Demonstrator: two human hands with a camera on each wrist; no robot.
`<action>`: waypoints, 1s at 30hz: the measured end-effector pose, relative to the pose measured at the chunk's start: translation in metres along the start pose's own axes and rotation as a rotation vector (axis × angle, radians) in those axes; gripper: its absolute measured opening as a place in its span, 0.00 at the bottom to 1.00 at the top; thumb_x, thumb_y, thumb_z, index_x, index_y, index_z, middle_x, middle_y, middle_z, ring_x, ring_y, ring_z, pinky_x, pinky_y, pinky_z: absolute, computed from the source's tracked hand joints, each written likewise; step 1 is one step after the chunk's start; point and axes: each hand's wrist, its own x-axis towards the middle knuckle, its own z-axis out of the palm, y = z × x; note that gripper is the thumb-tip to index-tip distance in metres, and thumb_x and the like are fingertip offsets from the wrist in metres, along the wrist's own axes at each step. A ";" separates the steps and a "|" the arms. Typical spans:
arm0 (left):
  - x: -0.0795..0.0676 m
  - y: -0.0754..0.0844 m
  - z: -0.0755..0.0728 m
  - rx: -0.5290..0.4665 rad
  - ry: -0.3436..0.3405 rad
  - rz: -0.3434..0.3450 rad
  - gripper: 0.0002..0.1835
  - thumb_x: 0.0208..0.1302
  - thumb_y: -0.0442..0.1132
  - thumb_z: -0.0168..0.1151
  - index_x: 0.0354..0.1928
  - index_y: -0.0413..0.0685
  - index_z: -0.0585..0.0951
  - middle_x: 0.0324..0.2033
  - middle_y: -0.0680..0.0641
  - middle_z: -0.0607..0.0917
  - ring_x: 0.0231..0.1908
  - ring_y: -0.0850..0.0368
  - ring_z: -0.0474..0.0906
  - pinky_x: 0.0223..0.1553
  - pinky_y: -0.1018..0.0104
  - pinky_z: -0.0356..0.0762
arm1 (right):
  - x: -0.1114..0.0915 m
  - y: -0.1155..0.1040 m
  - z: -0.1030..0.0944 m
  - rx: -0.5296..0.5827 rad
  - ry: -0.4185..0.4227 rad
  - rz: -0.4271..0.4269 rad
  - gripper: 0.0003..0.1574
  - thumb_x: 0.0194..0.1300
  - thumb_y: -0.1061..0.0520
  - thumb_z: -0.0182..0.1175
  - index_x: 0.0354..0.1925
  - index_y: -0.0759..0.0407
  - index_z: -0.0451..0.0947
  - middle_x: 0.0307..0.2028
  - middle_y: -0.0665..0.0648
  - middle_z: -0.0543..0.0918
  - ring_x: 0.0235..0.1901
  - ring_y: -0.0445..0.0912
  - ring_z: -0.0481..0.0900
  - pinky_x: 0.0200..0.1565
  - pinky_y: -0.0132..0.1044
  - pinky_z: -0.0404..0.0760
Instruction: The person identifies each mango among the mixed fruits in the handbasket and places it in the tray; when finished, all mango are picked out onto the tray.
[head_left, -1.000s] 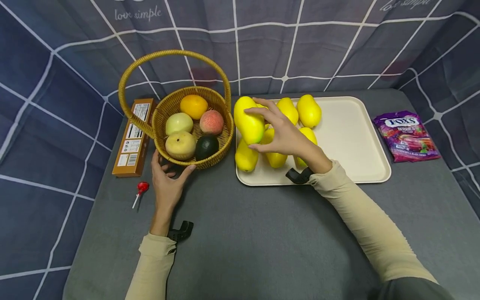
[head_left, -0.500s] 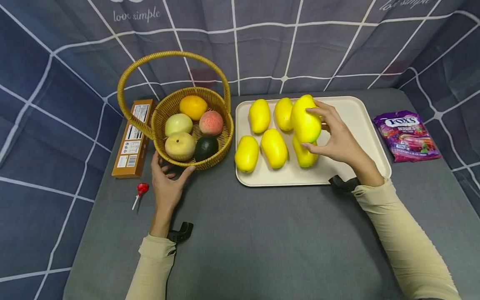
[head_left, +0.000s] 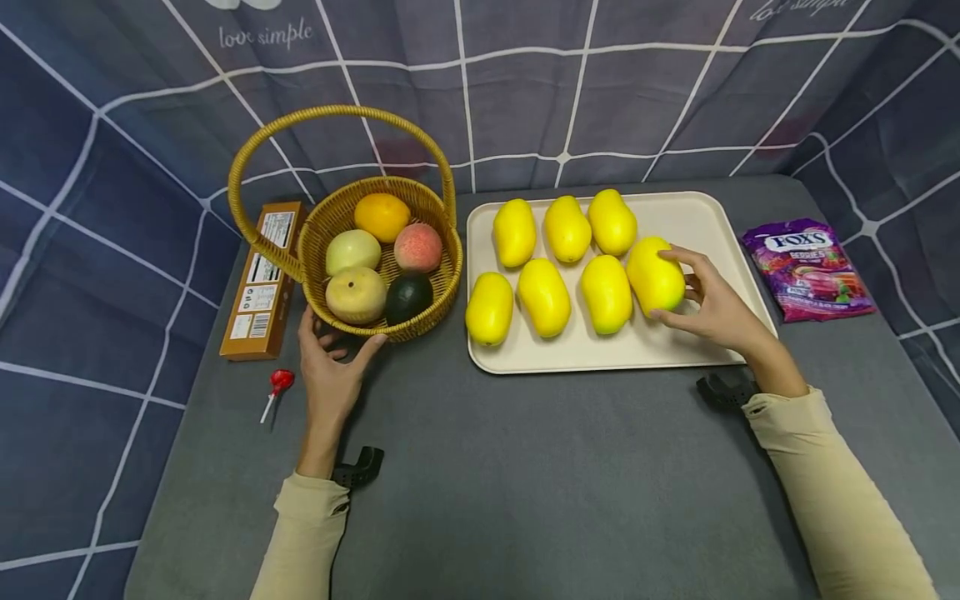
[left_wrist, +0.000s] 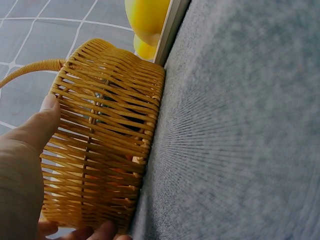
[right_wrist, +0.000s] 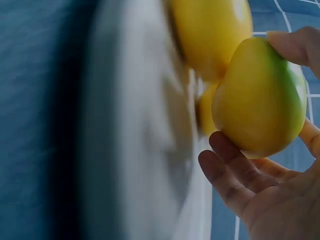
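My right hand [head_left: 712,304] grips a yellow mango [head_left: 656,275] with a green patch, thumb on one side and fingers on the other. This mango is low over the beige tray [head_left: 708,242], beside the row of other mangoes [head_left: 606,294]; I cannot tell whether it touches the tray. In the right wrist view, the gripped mango [right_wrist: 260,100] is close to another one. My left hand [head_left: 330,367] holds the near side of the wicker basket [head_left: 442,308], thumb near the rim and fingers round the wall. Inside lie an avocado [head_left: 408,297], a peach [head_left: 417,247] and other fruits.
A brown box [head_left: 258,292] lies left of the basket, with a red lollipop [head_left: 279,383] in front of it. To the tray's right is a purple Fox's candy bag [head_left: 808,271]. The grey table [head_left: 525,467] backs onto a checked curtain [head_left: 517,100].
My right hand has carried the mango rightward from beside the basket, across the tray, and lowered it at the right end of the front row. My left hand has stayed on the basket.
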 end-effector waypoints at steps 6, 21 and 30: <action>0.000 -0.001 -0.001 0.007 0.004 -0.001 0.56 0.50 0.42 0.78 0.77 0.53 0.52 0.68 0.41 0.63 0.55 0.44 0.71 0.47 0.57 0.70 | -0.005 0.012 0.004 -0.022 -0.025 0.005 0.55 0.52 0.69 0.73 0.72 0.55 0.57 0.75 0.61 0.51 0.71 0.58 0.55 0.56 0.13 0.60; 0.001 -0.001 0.001 -0.001 0.005 -0.013 0.56 0.51 0.42 0.77 0.77 0.54 0.51 0.69 0.42 0.63 0.55 0.45 0.71 0.47 0.59 0.70 | -0.010 0.026 -0.009 -0.152 0.010 0.016 0.58 0.52 0.64 0.74 0.75 0.55 0.54 0.71 0.66 0.61 0.64 0.64 0.66 0.64 0.24 0.65; 0.001 0.000 -0.003 0.003 -0.011 -0.020 0.55 0.52 0.42 0.76 0.77 0.54 0.51 0.70 0.42 0.62 0.55 0.45 0.71 0.47 0.61 0.70 | -0.012 0.017 -0.004 -0.158 0.013 -0.010 0.62 0.48 0.68 0.75 0.75 0.59 0.54 0.70 0.69 0.61 0.63 0.64 0.64 0.61 0.60 0.66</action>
